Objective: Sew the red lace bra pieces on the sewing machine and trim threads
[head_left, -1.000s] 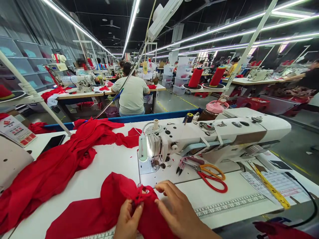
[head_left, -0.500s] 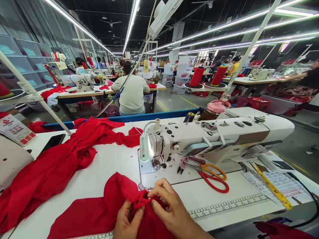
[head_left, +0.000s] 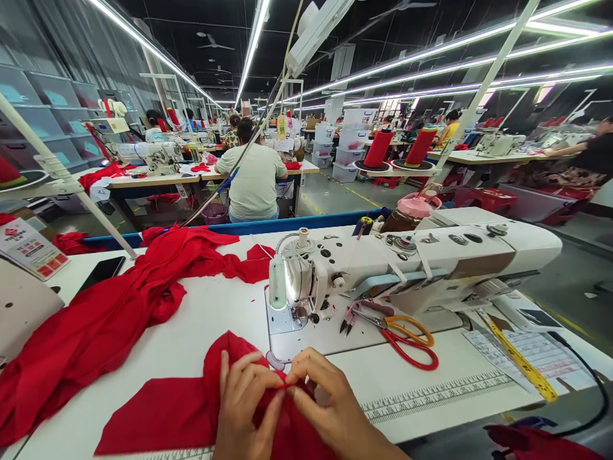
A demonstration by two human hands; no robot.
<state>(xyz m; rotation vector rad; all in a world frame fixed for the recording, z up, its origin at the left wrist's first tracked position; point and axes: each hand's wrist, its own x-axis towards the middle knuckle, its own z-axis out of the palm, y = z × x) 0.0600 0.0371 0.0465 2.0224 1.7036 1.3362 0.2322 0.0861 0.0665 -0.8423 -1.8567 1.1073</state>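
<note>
My left hand (head_left: 244, 402) and my right hand (head_left: 325, 402) meet at the front edge of the white table (head_left: 225, 319), both pinching a bunched edge of a red fabric piece (head_left: 167, 409). The fabric lies flat to the left and folds up under my fingers. Just beyond my hands sits the white sewing machine (head_left: 407, 262), its needle end (head_left: 299, 313) a short way past my fingertips.
Red-and-orange scissors (head_left: 407, 338) and small snips (head_left: 352, 316) lie under the machine arm. A long heap of red fabric (head_left: 105, 319) covers the left side, with a black phone (head_left: 101, 273) beside it. A yellow tape measure (head_left: 520, 361) lies right. A person (head_left: 253, 176) sits ahead.
My left hand has come up over the fabric, fingers now spread on top and meeting my right fingertips. The bunched red edge is pressed flatter between the hands.
</note>
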